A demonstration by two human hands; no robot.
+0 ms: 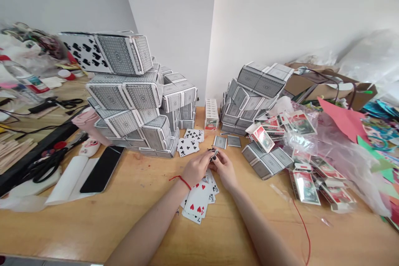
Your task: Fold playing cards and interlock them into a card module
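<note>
My left hand (198,167) and my right hand (225,169) meet at the middle of the table, fingertips pinched together on a small playing card seen nearly edge-on; the fingers hide most of it. Below them lies a loose face-up pile of playing cards (197,200), a four of hearts on top, partly under my left wrist. Beyond my fingers are two folded card pieces (220,141) showing grey backs. Just left of those, face-up club cards (188,147) rest on the wood.
Stacked blocks made of cards rise at left (124,122) and right (249,99). Between them stands a column of card boxes (211,114). A loose card block (267,160) and opened card boxes (304,187) lie right. A phone (102,169) and black scissors (51,160) lie left.
</note>
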